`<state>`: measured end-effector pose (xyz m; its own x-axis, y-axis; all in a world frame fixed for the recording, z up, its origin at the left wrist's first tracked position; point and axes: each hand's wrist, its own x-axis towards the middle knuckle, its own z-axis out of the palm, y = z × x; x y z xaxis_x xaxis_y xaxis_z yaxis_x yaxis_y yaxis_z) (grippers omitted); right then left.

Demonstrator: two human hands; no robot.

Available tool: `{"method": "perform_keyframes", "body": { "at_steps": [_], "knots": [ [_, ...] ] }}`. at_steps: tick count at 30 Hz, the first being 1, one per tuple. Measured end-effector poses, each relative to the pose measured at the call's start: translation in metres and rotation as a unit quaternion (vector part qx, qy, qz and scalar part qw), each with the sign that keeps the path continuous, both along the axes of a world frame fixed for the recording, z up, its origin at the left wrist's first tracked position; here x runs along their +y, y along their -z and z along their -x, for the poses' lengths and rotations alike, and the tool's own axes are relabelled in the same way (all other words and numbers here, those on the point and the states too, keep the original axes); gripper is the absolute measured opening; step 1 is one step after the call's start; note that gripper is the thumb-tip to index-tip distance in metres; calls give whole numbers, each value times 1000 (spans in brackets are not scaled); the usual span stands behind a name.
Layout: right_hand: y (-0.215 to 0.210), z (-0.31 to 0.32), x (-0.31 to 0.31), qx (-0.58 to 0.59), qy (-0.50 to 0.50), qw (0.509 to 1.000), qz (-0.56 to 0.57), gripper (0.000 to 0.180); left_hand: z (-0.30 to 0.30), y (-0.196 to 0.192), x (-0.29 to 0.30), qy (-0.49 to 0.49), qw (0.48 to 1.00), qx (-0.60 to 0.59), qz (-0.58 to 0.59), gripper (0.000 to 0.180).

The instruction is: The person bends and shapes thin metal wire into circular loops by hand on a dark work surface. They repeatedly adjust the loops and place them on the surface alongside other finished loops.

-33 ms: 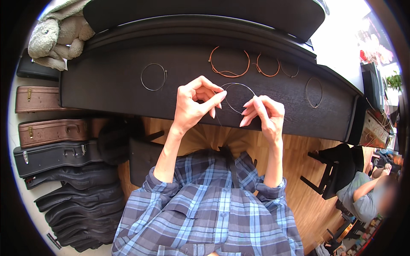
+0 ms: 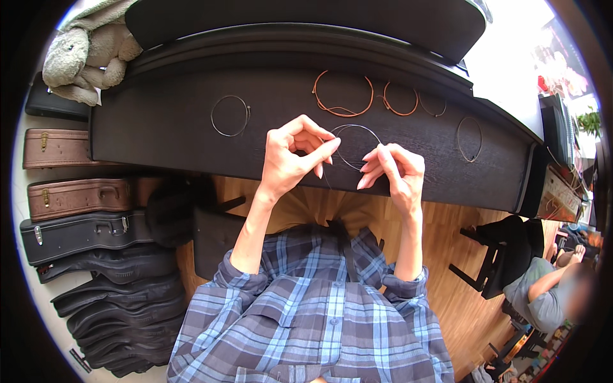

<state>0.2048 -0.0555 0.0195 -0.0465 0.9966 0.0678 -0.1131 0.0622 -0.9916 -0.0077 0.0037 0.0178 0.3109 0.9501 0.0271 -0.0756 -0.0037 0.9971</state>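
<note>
My left hand (image 2: 294,159) and my right hand (image 2: 396,171) are raised over a long black piano lid (image 2: 166,127). Between their fingertips they pinch a thin silver string wound into a loop (image 2: 357,126); each hand grips one side of it. Flat on the lid behind them lie other coiled strings: a silver one (image 2: 213,116) to the left, a large copper one (image 2: 314,92), a smaller copper one (image 2: 385,99), and a thin silver one (image 2: 458,137) to the right. My sleeves are blue plaid.
A grey stuffed toy (image 2: 83,54) rests at the lid's far left end. Brown and black instrument cases (image 2: 76,195) and soft bags (image 2: 121,306) line the floor on my left. A black stool (image 2: 491,268) and a seated person (image 2: 543,293) are at my right.
</note>
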Motion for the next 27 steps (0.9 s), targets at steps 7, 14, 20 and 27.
{"method": "perform_keyframes", "body": {
  "at_steps": [7, 14, 20, 27],
  "knots": [
    [-2, 4, 9, -42, 49, 998, 4, 25, 2, 0, 4, 63, 997, -42, -9, 14],
    [-1, 4, 8, -22, 49, 999, 4, 26, -3, 8, 9, 21, 985, 37, -168, 12],
    [-1, 5, 9, -22, 28, 999, 12, 26, 2, 9, 12, 71, 988, -25, -135, 12],
    [-2, 7, 10, -34, 31, 999, 6, 19, 2, 6, 8, 42, 998, -34, -28, 12]
  ]
}}
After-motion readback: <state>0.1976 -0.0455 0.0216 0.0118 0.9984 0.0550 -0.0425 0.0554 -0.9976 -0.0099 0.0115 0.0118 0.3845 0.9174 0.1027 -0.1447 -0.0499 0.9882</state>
